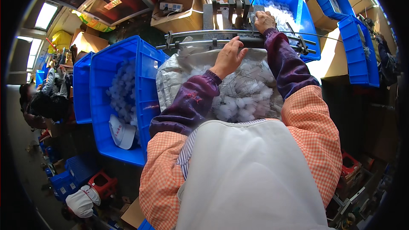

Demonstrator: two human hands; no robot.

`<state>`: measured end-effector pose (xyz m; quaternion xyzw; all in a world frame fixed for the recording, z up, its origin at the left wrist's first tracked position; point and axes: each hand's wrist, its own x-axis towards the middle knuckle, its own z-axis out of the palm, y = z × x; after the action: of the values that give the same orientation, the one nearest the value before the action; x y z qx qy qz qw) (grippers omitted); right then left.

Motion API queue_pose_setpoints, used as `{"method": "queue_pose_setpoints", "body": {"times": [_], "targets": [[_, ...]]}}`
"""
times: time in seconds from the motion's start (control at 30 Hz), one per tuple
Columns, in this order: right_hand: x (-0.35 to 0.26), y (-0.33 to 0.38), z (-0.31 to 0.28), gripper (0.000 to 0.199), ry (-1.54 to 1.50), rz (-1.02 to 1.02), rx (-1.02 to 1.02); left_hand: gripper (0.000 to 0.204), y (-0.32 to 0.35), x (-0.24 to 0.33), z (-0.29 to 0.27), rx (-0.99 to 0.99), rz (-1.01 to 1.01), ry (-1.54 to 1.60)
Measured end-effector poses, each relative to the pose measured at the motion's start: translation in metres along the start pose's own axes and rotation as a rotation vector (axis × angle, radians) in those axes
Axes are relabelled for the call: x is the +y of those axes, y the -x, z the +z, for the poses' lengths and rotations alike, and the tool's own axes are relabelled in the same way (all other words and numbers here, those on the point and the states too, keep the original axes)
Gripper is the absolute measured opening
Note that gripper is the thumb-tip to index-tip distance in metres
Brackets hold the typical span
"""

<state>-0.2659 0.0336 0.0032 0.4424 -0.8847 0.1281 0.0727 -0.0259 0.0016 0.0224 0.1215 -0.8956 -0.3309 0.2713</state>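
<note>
My left hand (228, 56) rests with curled fingers on the dark metal rail (255, 40) of a small machine, above a silvery bag (170, 79) full of white bristly brush parts (240, 98). My right hand (264, 20) reaches farther up, fingers closed on a part at the machine's upright fixture (232, 10); what it pinches is too small to tell. Both arms wear purple sleeve covers over an orange checked shirt, and a white apron fills the lower view.
A blue crate (142, 66) of white parts stands on my left, with a white cap (120, 132) in it. Another blue bin (304, 15) of white parts sits behind the machine, more blue bins (360, 49) at right. Cardboard boxes (181, 17) lie beyond. People sit at far left.
</note>
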Motion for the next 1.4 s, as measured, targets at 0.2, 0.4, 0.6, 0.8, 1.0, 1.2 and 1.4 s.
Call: {"method": "queue_pose_setpoints", "body": {"times": [0.2,0.4,0.6,0.8,1.0,1.2,1.4], "targets": [[-0.008,-0.004,-0.01,0.027,0.001,0.051,-0.131,0.032,0.001,-0.001,0.0,0.003,-0.001,-0.012],[-0.008,-0.005,-0.01,0.029,0.056,0.087,-0.14,0.032,0.0,-0.001,0.0,-0.006,0.007,-0.017],[-0.005,-0.008,-0.008,0.03,0.042,0.072,-0.154,0.032,0.0,0.0,-0.001,-0.006,0.002,-0.011],[-0.008,-0.01,-0.016,0.033,0.011,0.081,-0.222,0.032,0.001,-0.002,-0.001,-0.011,-0.007,-0.012],[-0.012,-0.011,-0.021,0.035,0.045,0.116,-0.26,0.032,0.0,0.001,-0.001,-0.01,-0.009,-0.008],[-0.01,-0.011,-0.016,0.034,0.036,0.094,-0.221,0.032,0.0,0.0,-0.002,-0.016,-0.012,-0.004],[-0.009,-0.011,-0.017,0.033,0.023,0.078,-0.226,0.032,0.001,-0.001,-0.001,-0.014,-0.005,-0.014]]}}
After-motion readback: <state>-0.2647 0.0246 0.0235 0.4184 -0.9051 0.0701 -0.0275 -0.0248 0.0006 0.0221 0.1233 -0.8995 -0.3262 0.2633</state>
